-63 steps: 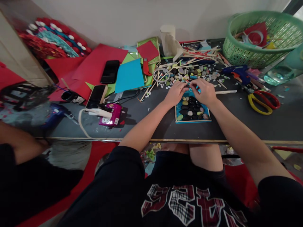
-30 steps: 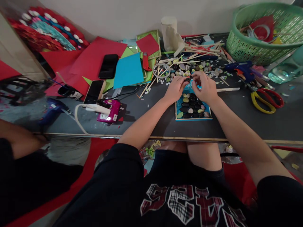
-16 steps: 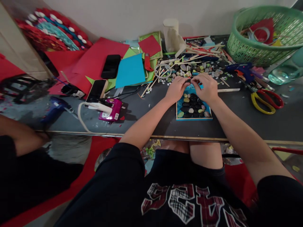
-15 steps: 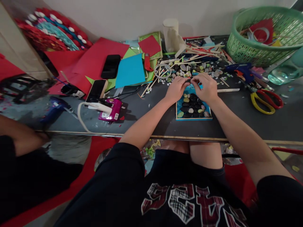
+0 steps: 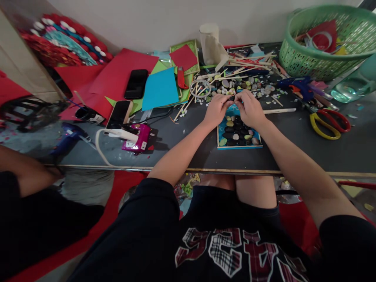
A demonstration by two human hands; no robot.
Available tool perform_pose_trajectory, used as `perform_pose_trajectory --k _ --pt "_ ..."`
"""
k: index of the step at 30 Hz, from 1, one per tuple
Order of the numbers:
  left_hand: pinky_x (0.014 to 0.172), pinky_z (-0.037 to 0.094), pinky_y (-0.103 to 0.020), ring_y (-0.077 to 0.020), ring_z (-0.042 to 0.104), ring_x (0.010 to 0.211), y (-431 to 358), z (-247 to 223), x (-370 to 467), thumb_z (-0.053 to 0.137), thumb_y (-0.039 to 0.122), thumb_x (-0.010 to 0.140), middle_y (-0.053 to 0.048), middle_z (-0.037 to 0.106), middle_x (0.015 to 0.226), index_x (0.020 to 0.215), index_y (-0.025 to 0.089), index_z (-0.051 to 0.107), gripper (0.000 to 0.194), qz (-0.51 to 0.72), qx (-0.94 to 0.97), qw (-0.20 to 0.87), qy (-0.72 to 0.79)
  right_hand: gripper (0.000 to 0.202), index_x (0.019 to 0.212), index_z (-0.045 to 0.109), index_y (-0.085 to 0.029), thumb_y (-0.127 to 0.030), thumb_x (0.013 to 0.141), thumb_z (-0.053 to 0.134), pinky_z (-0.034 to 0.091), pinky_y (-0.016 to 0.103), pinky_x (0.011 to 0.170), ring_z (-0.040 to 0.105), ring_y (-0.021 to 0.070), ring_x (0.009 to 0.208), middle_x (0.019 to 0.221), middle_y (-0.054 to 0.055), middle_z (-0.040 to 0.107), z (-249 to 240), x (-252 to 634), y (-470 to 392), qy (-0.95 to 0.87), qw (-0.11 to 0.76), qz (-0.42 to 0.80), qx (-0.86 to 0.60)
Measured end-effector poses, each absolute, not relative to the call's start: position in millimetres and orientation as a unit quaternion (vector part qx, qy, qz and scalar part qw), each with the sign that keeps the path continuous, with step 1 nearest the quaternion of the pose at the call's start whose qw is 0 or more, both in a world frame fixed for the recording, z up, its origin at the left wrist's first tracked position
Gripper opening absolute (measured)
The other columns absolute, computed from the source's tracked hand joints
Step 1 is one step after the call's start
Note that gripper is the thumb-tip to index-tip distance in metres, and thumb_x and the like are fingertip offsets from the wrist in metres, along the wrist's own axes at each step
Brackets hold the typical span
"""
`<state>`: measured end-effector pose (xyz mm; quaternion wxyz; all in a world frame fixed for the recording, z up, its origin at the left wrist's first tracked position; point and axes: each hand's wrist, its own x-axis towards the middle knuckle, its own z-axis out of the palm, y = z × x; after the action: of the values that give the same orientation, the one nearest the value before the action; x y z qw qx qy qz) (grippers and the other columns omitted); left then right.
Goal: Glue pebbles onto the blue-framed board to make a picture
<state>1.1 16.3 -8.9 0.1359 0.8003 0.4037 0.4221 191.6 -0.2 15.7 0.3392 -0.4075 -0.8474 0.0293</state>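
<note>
A blue panel with a pale wooden border lies near the table's front edge. Black stones and a few pale and green ones cover its lower part. My left hand rests over the panel's top left, fingers bent together. Opposite it, my right hand is over the top right with fingertips pinched. Both sets of fingertips nearly meet at the top edge; whatever they hold is too small and hidden to name. Behind them spreads a pile of mixed pebbles.
Scissors, a glue gun and a green basket are at right. Left are phones, a purple power socket, coloured paper and another person's arm. A tape ring lies near the pebbles.
Both hands have shifted slightly; my right hand has moved left and its fingers have drawn closer together. A dark piece seen between the fingertips earlier is now mostly hidden.
</note>
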Motion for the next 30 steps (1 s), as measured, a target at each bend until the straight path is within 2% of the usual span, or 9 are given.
perform_pose_trajectory --k 3,5,9,11,13,16,24,27,30 --pt "0.098 0.052 -0.042 -0.0271 0.067 0.111 18 -9 0 0.032 0.079 0.098 -0.013 0.074 0.111 0.114 0.02 0.073 0.074 0.437 0.786 0.175 0.401 0.041 0.103 0.055 -0.026 -0.052 0.11 0.023 0.056 0.048 0.092 0.061 0.0293 0.103 0.105 0.012 0.061 17 192 -1 -0.85 0.344 0.042 -0.397" --pt "0.093 0.054 -0.04 -0.0266 0.068 0.106 20 -10 -2 0.042 0.084 0.092 -0.012 0.075 0.107 0.107 0.02 0.075 0.074 0.448 0.768 0.241 0.389 0.042 0.102 0.054 -0.026 -0.054 0.11 0.023 0.056 0.048 0.091 0.061 0.0291 0.101 0.103 0.011 0.061 17 193 -1 -0.85 0.349 0.049 -0.391" --pt "0.08 0.053 -0.034 -0.0213 0.067 0.085 25 -12 -4 0.052 0.09 0.082 -0.007 0.07 0.081 0.083 0.018 0.073 0.076 0.46 0.706 0.411 0.348 0.043 0.099 0.052 -0.026 -0.054 0.11 0.021 0.054 0.049 0.091 0.06 0.0292 0.097 0.101 0.011 0.061 17 196 -2 -0.849 0.369 0.058 -0.374" --pt "0.078 0.052 -0.032 -0.0189 0.064 0.079 26 -11 -5 0.059 0.088 0.081 -0.004 0.066 0.075 0.083 0.017 0.072 0.072 0.461 0.688 0.451 0.332 0.041 0.098 0.051 -0.026 -0.053 0.11 0.022 0.054 0.049 0.09 0.06 0.0291 0.097 0.1 0.011 0.06 16 196 -1 -0.85 0.376 0.062 -0.365" --pt "0.076 0.05 -0.031 -0.0178 0.063 0.077 27 -10 -4 0.065 0.085 0.08 -0.003 0.066 0.076 0.087 0.017 0.073 0.069 0.459 0.691 0.459 0.319 0.038 0.098 0.051 -0.026 -0.052 0.11 0.025 0.054 0.049 0.09 0.06 0.0289 0.096 0.1 0.01 0.061 15 196 0 -0.851 0.376 0.066 -0.362" --pt "0.074 0.048 -0.029 -0.0179 0.062 0.078 28 -10 -2 0.06 0.087 0.081 -0.004 0.066 0.078 0.088 0.016 0.072 0.072 0.465 0.701 0.437 0.32 0.033 0.1 0.052 -0.025 -0.047 0.11 0.028 0.054 0.049 0.091 0.06 0.0286 0.097 0.102 0.01 0.061 13 194 1 -0.851 0.364 0.064 -0.374" --pt "0.088 0.051 -0.032 -0.0215 0.068 0.092 33 -17 -2 0.056 0.084 0.086 -0.007 0.074 0.093 0.097 0.016 0.074 0.071 0.487 0.703 0.398 0.333 0.034 0.105 0.056 -0.024 -0.044 0.11 0.029 0.057 0.052 0.093 0.063 0.0303 0.101 0.109 0.013 0.061 17 192 -2 -0.852 0.331 0.064 -0.401" --pt "0.095 0.052 -0.035 -0.0239 0.07 0.101 33 -17 -3 0.056 0.083 0.087 -0.009 0.076 0.102 0.103 0.016 0.074 0.071 0.484 0.711 0.394 0.324 0.039 0.105 0.056 -0.024 -0.049 0.11 0.026 0.058 0.051 0.093 0.063 0.0298 0.1 0.108 0.012 0.061 18 192 -4 -0.854 0.332 0.056 -0.396" --pt "0.106 0.049 -0.038 -0.0274 0.067 0.12 31 -14 -4 0.056 0.081 0.089 -0.012 0.074 0.119 0.11 0.017 0.073 0.07 0.484 0.716 0.396 0.31 0.042 0.106 0.056 -0.025 -0.053 0.11 0.025 0.057 0.049 0.095 0.063 0.0297 0.103 0.108 0.012 0.061 18 193 -5 -0.846 0.344 0.05 -0.404"
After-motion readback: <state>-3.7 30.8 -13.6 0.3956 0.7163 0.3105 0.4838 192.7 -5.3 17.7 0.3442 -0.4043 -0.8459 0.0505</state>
